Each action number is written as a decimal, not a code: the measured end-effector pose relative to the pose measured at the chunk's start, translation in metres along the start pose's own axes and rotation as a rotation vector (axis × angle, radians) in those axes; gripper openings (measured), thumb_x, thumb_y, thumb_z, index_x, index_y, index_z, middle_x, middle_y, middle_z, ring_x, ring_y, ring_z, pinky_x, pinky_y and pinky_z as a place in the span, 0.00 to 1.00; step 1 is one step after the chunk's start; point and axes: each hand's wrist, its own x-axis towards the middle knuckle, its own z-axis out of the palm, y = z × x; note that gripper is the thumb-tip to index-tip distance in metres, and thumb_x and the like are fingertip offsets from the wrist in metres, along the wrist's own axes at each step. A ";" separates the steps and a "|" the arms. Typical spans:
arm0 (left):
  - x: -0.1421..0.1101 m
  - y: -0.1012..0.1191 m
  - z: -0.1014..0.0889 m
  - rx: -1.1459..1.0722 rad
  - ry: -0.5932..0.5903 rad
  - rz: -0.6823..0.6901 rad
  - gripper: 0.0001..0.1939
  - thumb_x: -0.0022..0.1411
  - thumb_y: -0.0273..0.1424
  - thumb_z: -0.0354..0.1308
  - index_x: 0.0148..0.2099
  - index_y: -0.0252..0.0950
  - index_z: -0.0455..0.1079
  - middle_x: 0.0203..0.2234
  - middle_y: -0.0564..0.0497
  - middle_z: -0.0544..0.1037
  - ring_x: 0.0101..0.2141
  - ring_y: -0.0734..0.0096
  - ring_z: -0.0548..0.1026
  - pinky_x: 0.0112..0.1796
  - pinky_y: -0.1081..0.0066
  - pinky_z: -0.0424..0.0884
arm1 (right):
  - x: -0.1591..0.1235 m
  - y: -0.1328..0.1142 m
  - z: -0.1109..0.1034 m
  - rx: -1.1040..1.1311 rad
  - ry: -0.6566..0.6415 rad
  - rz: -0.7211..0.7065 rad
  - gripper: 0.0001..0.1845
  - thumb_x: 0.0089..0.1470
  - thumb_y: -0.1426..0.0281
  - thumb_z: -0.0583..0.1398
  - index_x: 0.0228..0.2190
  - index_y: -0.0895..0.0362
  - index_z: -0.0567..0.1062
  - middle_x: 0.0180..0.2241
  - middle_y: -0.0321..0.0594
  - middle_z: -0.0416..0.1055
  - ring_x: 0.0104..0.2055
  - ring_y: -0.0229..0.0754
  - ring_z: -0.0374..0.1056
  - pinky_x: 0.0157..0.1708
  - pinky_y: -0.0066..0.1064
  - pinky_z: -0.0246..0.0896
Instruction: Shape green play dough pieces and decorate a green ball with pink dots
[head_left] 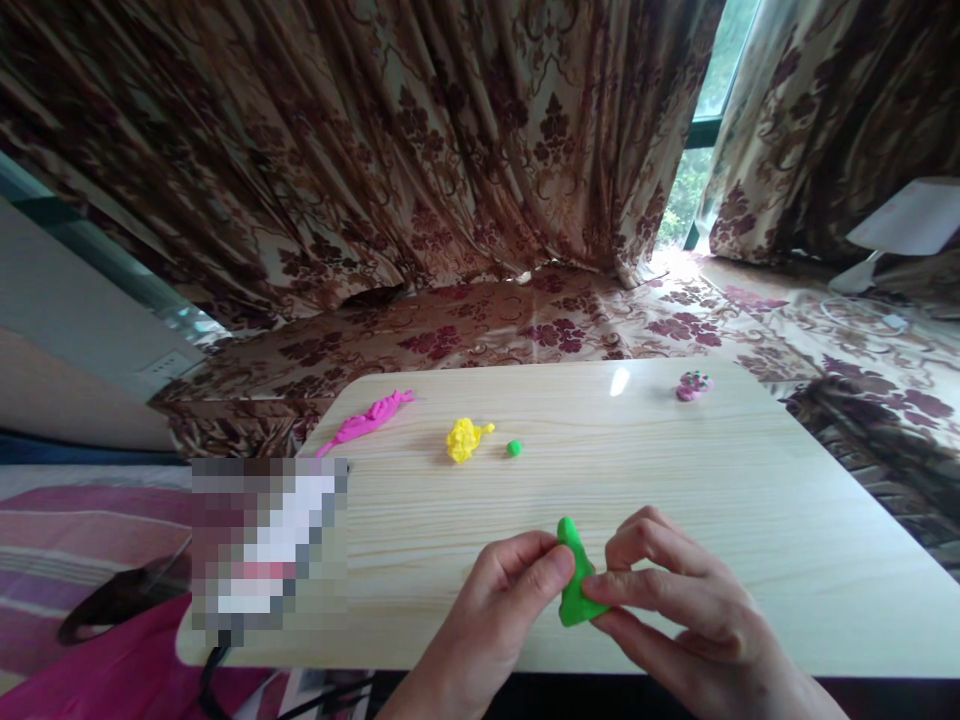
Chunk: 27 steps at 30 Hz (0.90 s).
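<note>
A piece of bright green modelling clay (576,585), long and flattened with a wider lower end, is held above the near part of the table (420,560). My left hand (495,610) pinches its left edge between thumb and fingers. The fingers of my right hand (690,600) are closed on its lower right side. Farther back on the tabletop lie a small green clay ball (514,448) and a crumpled yellow clay lump (463,440) with a short stub on its right.
A long pink clay piece (371,418) lies at the table's far left. At the far right sits a small pink and green object (694,385). A pixelated item (274,545) with a black cable covers the left edge. A white lamp (907,220) stands beyond, at right.
</note>
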 end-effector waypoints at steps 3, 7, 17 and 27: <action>0.000 0.003 0.003 0.014 -0.007 0.021 0.10 0.55 0.35 0.58 0.39 0.39 0.72 0.33 0.53 0.77 0.41 0.67 0.70 0.43 0.70 0.63 | 0.000 -0.002 0.000 -0.003 -0.029 0.037 0.23 0.48 0.80 0.61 0.45 0.50 0.69 0.35 0.39 0.63 0.37 0.40 0.62 0.35 0.33 0.61; -0.001 0.012 0.012 0.055 0.005 0.061 0.08 0.54 0.35 0.59 0.36 0.38 0.73 0.28 0.54 0.76 0.34 0.71 0.70 0.37 0.74 0.64 | -0.001 0.002 0.000 -0.018 -0.045 0.049 0.21 0.50 0.80 0.59 0.44 0.46 0.70 0.35 0.38 0.62 0.38 0.39 0.62 0.36 0.31 0.61; -0.001 0.015 0.029 -0.052 0.155 0.198 0.09 0.53 0.33 0.59 0.36 0.36 0.68 0.29 0.52 0.77 0.31 0.72 0.72 0.36 0.74 0.64 | -0.006 0.012 0.013 -0.009 0.188 0.253 0.15 0.49 0.74 0.61 0.39 0.53 0.64 0.37 0.38 0.65 0.40 0.40 0.63 0.41 0.30 0.59; -0.009 0.019 0.022 -0.142 -0.025 0.118 0.10 0.54 0.34 0.57 0.38 0.36 0.63 0.28 0.49 0.77 0.31 0.68 0.73 0.39 0.68 0.64 | 0.005 0.003 0.003 0.083 0.151 0.291 0.09 0.52 0.73 0.59 0.37 0.54 0.69 0.35 0.37 0.68 0.39 0.40 0.65 0.39 0.29 0.60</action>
